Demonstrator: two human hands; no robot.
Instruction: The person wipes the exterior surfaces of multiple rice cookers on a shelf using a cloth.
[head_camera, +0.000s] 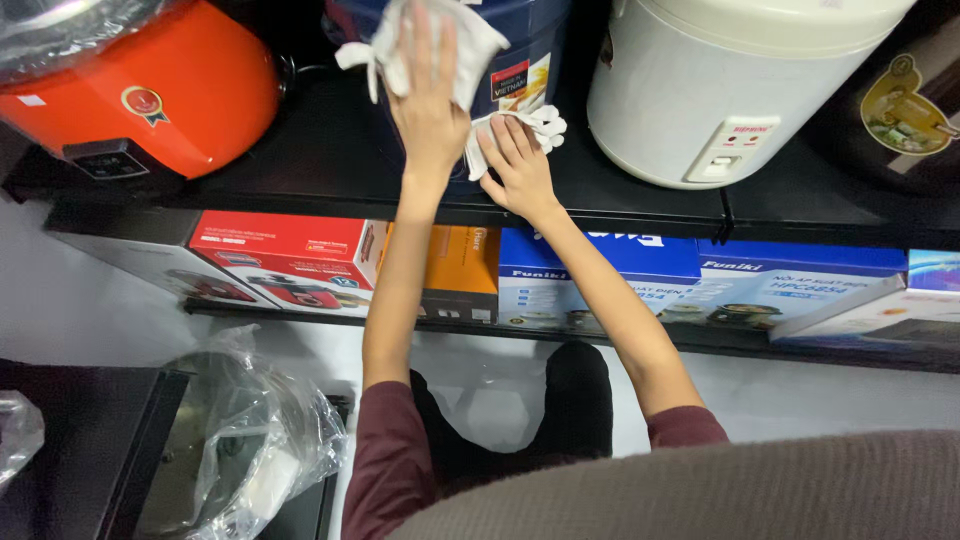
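Note:
A dark blue rice cooker (535, 40) stands on the black upper shelf (330, 160) in the middle. My left hand (428, 95) presses a white cloth (455, 30) flat against the cooker's front, fingers spread upward. My right hand (518, 165) rests lower on the cooker's base, on a hanging fold of the same cloth (540, 125). Both arms reach forward in maroon sleeves.
An orange rice cooker (170, 80) sits on the shelf at left and a cream one (720, 80) at right. Boxed appliances (290, 260) fill the lower shelf. A plastic-wrapped item (250, 440) lies at the lower left beside a black surface.

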